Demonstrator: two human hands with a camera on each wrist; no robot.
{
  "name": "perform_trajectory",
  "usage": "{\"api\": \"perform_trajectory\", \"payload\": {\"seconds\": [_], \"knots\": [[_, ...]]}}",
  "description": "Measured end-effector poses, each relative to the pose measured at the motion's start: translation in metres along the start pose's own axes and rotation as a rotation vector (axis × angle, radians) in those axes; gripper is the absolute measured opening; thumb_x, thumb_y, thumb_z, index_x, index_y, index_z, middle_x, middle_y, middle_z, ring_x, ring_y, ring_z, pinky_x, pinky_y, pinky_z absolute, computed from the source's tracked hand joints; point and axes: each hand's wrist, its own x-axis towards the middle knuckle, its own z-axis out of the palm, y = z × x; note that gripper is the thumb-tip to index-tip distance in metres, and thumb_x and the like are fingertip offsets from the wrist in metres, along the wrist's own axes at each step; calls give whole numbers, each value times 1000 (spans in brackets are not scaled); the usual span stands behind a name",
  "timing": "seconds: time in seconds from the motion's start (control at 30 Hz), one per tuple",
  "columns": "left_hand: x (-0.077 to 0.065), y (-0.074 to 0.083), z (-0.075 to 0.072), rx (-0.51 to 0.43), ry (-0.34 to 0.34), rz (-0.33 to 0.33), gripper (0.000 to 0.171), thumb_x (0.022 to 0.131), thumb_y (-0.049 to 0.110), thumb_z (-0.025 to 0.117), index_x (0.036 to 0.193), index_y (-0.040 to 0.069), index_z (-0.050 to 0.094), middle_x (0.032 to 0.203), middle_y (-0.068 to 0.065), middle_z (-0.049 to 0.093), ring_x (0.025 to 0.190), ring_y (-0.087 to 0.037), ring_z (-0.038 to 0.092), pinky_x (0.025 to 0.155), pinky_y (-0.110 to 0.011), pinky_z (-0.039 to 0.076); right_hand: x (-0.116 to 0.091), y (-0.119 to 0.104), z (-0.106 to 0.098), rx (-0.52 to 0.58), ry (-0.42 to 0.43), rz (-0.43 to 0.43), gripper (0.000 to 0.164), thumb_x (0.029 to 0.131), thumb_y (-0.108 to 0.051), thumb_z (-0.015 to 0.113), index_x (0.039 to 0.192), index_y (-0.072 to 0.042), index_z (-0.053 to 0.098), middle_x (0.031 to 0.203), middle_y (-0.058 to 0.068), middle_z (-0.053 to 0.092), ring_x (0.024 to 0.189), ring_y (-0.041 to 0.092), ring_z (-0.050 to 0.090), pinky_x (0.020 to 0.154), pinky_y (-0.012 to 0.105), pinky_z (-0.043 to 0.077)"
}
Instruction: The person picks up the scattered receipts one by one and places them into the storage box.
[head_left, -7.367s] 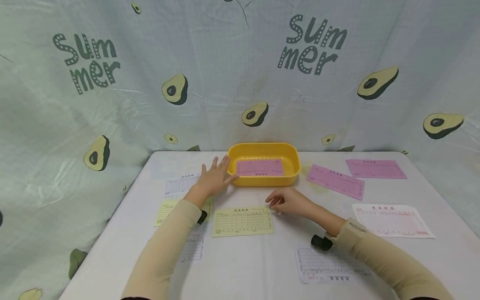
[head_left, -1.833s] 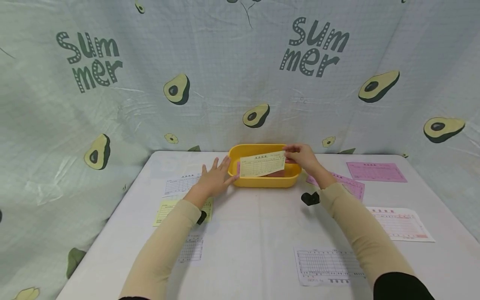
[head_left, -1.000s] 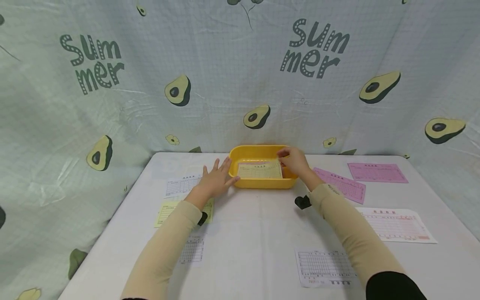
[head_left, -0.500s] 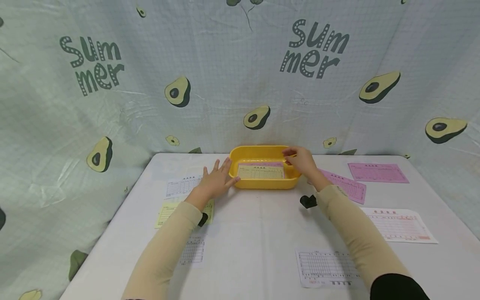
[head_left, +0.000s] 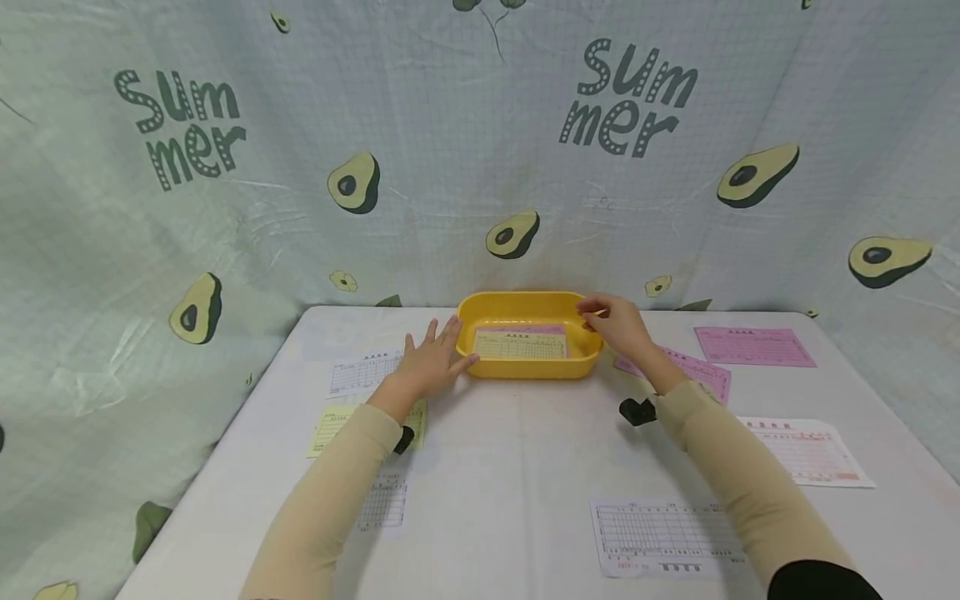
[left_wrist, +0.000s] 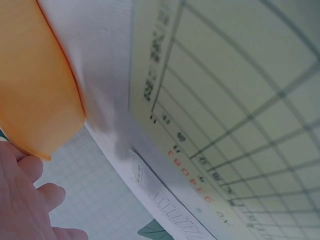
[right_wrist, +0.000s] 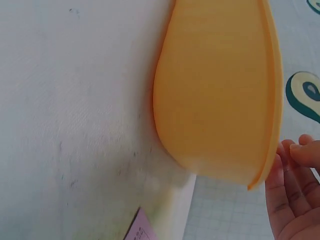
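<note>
Left hand (head_left: 431,365) — touching tray (head_left: 525,369); slips (head_left: 521,346) inside

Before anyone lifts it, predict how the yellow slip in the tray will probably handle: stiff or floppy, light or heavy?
The yellow slip looks like thin, flat paper, so it would probably be light and bend easily. It overlaps a pink slip in the tray, so both might come up together.
</note>
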Motion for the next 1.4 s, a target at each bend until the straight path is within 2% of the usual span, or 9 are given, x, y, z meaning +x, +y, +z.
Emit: {"api": "perform_trajectory", "payload": {"seconds": [0.23,0.3,0.47,0.7,0.93,1.03,1.2,1.4], "knots": [[-2,1,0,-7,-4,-4,84,107,60,36,165,6,7,172,-8,6,156,-39,3,117,-72,4,-11,4,-12,-43,12,-39,25,104,-3,57,125,8,65,119,25,68,97,36,69,84,35,60],[-2,1,0,-5,-7,-6,84,107,60,36,165,7,7,172,-8,6,156,-38,3,117,-72,4,-14,5,-16,-54,21,-54,25,105,-4,57,126,7,65,118,24,69,97,37,69,85,38,60],[-2,1,1,5,-18,-14,85,107,61,35,166,8,5,172,-7,5,156,-37,2,117,-71,4,-24,10,-27,-81,45,-87,26,106,-8,57,126,6,66,117,24,69,97,40,70,82,35,60],[-2,2,-1,1,-20,-13,85,106,61,36,166,8,5,172,-6,5,156,-37,2,117,-71,4,-39,16,-46,-79,40,-54,27,107,-9,55,127,6,65,119,28,67,99,40,69,85,41,60],[-2,1,-2,-5,-4,-6,83,107,58,38,165,7,8,172,-8,6,156,-38,2,116,-72,3,-50,21,-62,-74,64,-29,29,107,-11,55,129,6,63,122,28,67,104,40,68,79,19,56],[-2,1,-2,-6,-9,-3,84,107,59,37,165,7,6,172,-7,5,156,-38,1,117,-72,4,-56,25,-69,-78,72,-23,30,107,-12,55,130,6,63,123,28,67,101,30,69,76,14,53],[-1,0,0,-15,-13,-2,84,107,60,37,165,7,6,172,-7,5,156,-39,2,116,-72,3,-65,33,-81,-66,81,-16,33,108,-15,54,131,7,61,125,30,65,91,0,65,75,11,52],[-1,0,-1,-10,-12,-3,85,106,62,35,166,8,6,172,-7,5,156,-38,2,116,-72,3,-74,45,-96,-59,109,-4,34,108,-16,53,131,9,60,127,33,62,88,-10,60,76,10,51]]}}
